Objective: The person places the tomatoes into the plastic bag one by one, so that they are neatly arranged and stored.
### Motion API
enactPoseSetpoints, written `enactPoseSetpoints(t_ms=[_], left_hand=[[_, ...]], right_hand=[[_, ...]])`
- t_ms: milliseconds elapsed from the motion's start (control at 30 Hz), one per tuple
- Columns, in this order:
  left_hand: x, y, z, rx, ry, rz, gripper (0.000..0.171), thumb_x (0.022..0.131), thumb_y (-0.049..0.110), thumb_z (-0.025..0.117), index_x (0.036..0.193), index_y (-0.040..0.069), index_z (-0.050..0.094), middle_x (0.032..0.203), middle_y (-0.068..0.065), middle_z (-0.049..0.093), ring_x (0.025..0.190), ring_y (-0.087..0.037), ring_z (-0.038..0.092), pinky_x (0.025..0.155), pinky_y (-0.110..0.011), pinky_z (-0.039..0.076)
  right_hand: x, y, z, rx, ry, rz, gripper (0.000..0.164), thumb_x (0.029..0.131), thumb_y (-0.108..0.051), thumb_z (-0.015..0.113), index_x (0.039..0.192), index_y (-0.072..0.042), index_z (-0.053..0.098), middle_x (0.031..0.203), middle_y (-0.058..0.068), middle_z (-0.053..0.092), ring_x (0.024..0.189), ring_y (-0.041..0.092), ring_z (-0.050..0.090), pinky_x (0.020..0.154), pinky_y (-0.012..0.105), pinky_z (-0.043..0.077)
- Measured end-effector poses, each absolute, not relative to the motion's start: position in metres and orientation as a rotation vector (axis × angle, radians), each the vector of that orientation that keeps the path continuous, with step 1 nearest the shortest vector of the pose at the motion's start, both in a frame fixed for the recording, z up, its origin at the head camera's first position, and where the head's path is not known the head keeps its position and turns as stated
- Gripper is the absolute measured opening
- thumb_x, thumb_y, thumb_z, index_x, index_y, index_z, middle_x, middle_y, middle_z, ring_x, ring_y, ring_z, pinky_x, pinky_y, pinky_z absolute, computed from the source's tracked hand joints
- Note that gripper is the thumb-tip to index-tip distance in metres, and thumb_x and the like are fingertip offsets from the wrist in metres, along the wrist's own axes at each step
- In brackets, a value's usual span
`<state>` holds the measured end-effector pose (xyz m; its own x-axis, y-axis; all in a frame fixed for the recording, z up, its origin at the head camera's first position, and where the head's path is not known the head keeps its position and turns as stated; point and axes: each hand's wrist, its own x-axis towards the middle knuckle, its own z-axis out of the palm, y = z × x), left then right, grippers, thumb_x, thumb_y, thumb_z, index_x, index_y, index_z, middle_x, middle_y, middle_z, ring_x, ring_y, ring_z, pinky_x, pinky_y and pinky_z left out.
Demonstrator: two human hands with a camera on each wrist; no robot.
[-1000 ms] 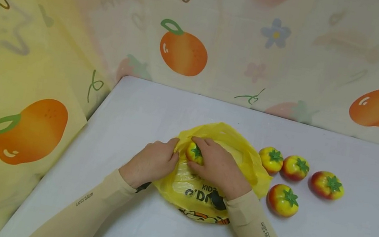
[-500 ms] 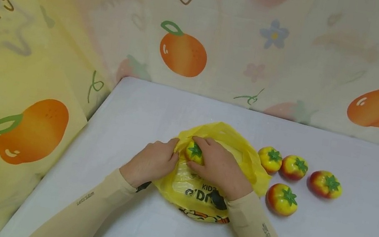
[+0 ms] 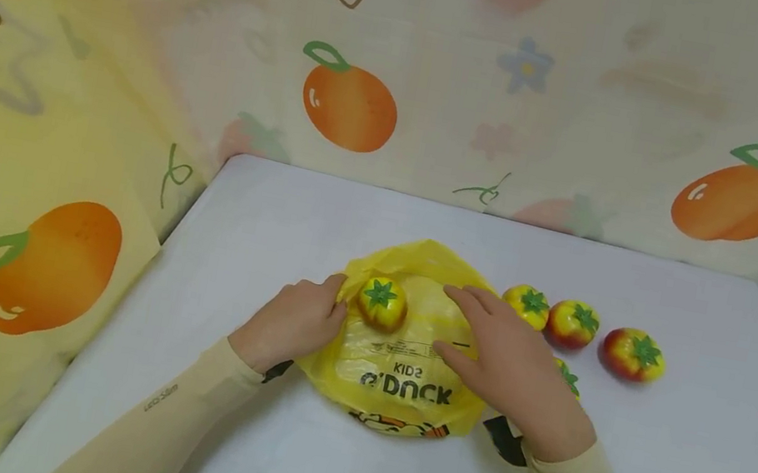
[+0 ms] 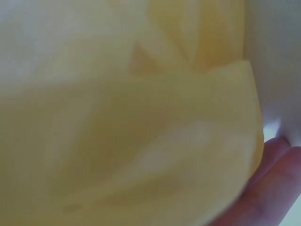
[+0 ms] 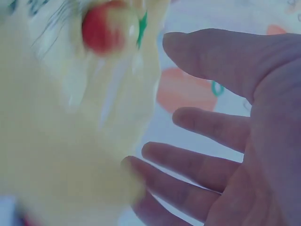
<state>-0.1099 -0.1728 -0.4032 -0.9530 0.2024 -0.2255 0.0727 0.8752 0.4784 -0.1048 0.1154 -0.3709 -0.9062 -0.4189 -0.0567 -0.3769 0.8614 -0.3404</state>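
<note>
A yellow plastic bag [image 3: 413, 365] with dark printed letters lies spread with its mouth open on the white table. One yellow-and-red toy fruit [image 3: 382, 305] with a green star-shaped leaf rests inside it, near the left side. My left hand [image 3: 296, 315] pinches the bag's left rim between thumb and fingers; in the left wrist view the yellow plastic [image 4: 164, 141] fills most of the picture. My right hand [image 3: 517, 362] is over the bag's right side, fingers spread and holding nothing. The right wrist view shows its fingers [image 5: 202, 165] apart, with the fruit [image 5: 106, 28] beyond.
To the right of the bag lie more toy fruits: one [image 3: 527, 303] beside its rim, another [image 3: 572, 324] next to that, and a third [image 3: 632, 355] farther right. One more [image 3: 567, 375] is partly hidden behind my right hand. A printed curtain [image 3: 446, 113] stands behind the table.
My right hand has let go of the toy fruit and moved right, leaving it in the bag. My left hand still holds the rim. The head view has shifted slightly.
</note>
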Motion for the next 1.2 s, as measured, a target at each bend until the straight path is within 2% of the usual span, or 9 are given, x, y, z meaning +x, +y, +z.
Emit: enactPoseSetpoints(t_ms=[267,433,733,933,1200], left_hand=[[-0.111,-0.172,-0.406,0.198,2.78,0.684,0.058,0.111,0.023,0.047,0.161,-0.005,0.041,0.098,-0.019,0.074,0.058,-0.021,0.056,0.054,-0.029,0.045],[-0.11,-0.173,-0.406,0.199,2.772,0.703,0.059,0.111,0.023,0.047,0.162,-0.005,0.04,0.088,-0.014,0.07,0.056,-0.02,0.054,0.054,-0.03,0.045],[-0.11,-0.172,-0.408,0.229,2.789,0.698,0.057,0.111,0.022,0.049,0.16,-0.006,0.042,0.11,-0.025,0.075,0.059,-0.021,0.058,0.055,-0.03,0.047],[-0.109,-0.172,-0.408,0.233,2.794,0.698,0.057,0.111,0.021,0.049,0.16,-0.006,0.043,0.108,-0.025,0.076,0.058,-0.021,0.058,0.054,-0.03,0.046],[-0.11,-0.172,-0.408,0.238,2.798,0.69,0.057,0.111,0.022,0.05,0.16,-0.006,0.043,0.115,-0.028,0.075,0.061,-0.021,0.06,0.056,-0.029,0.048]], right_hand=[[-0.08,0.174,-0.367,-0.522,2.993,-0.489,0.071,0.097,-0.04,0.081,0.158,-0.015,0.054,0.159,0.015,0.056,0.143,0.041,0.056,0.113,0.065,0.049],[-0.072,0.201,-0.374,-0.401,2.979,-0.505,0.071,0.097,-0.044,0.08,0.158,-0.017,0.053,0.159,0.012,0.055,0.146,0.041,0.051,0.11,0.07,0.048],[-0.07,0.224,-0.393,-0.273,2.944,-0.438,0.082,0.094,-0.05,0.082,0.161,-0.015,0.051,0.16,0.023,0.053,0.142,0.049,0.051,0.107,0.074,0.048],[-0.071,0.227,-0.403,-0.245,2.919,-0.442,0.084,0.093,-0.053,0.082,0.159,-0.013,0.052,0.156,0.025,0.055,0.138,0.05,0.055,0.105,0.074,0.049],[-0.072,0.228,-0.412,-0.242,2.909,-0.443,0.085,0.091,-0.058,0.081,0.157,-0.012,0.055,0.154,0.025,0.057,0.134,0.049,0.058,0.104,0.074,0.05]])
